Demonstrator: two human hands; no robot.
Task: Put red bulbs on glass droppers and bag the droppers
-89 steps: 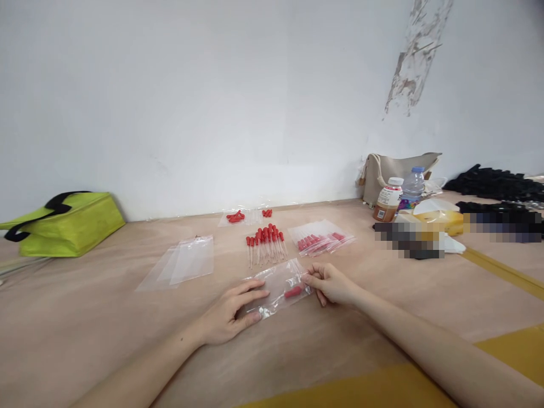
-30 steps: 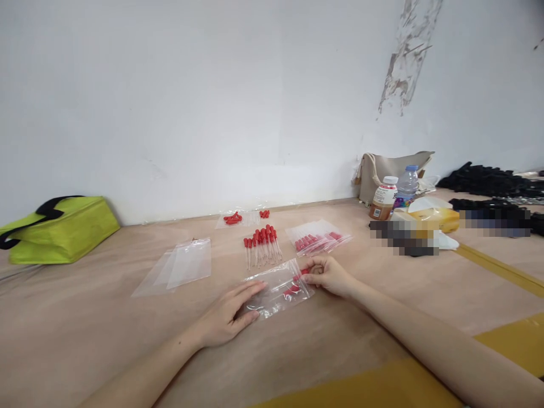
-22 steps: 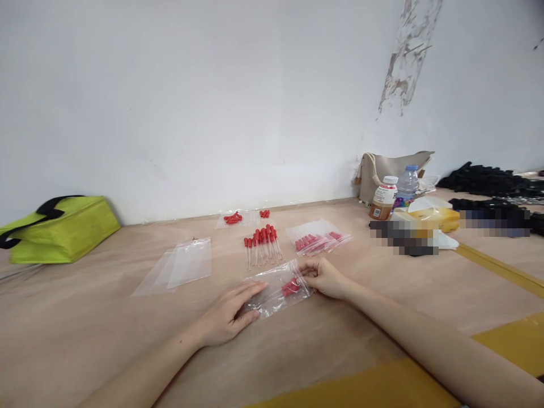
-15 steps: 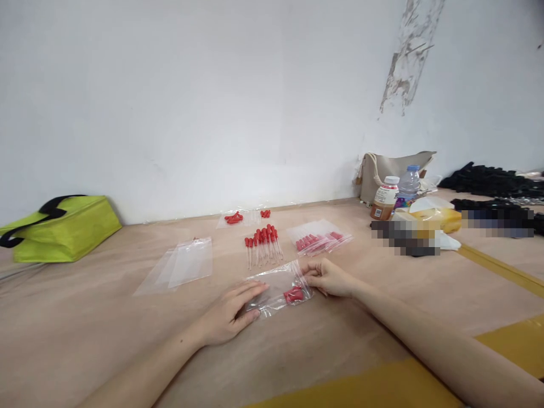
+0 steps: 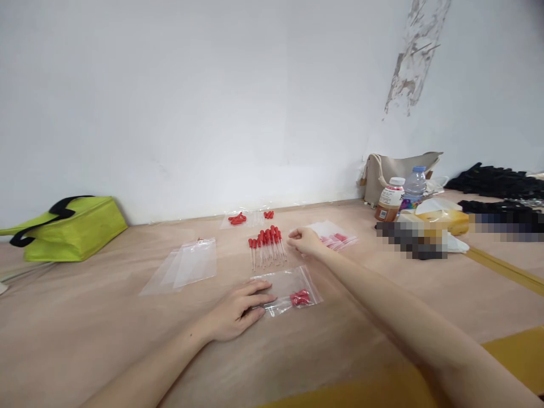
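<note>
My left hand [image 5: 244,309] lies flat with its fingers spread on the left part of a clear zip bag [image 5: 283,279]. Inside that bag, toward its zip end at the right, are droppers with red rubber bulbs [image 5: 300,297]. Beyond the bag lies a group of loose droppers [image 5: 268,245], red bulbs away from me and thin clear tubes pointing toward me. Just right of this group, my right hand [image 5: 305,241] hovers with bent fingers slightly apart; I see nothing between them. It partly covers some filled zip bags [image 5: 339,239] holding red-bulbed droppers.
Flat zip bags [image 5: 195,263] lie at the left. More red pieces in clear plastic [image 5: 237,219] rest near the wall. A lime-green bag [image 5: 79,229] stands far left. Two bottles [image 5: 390,199], a beige bag [image 5: 378,170] and black items [image 5: 488,181] are at the right.
My right hand has let go of the zip bag's right end and moved up and away, to beside the loose droppers. My left hand has stayed on the bag.
</note>
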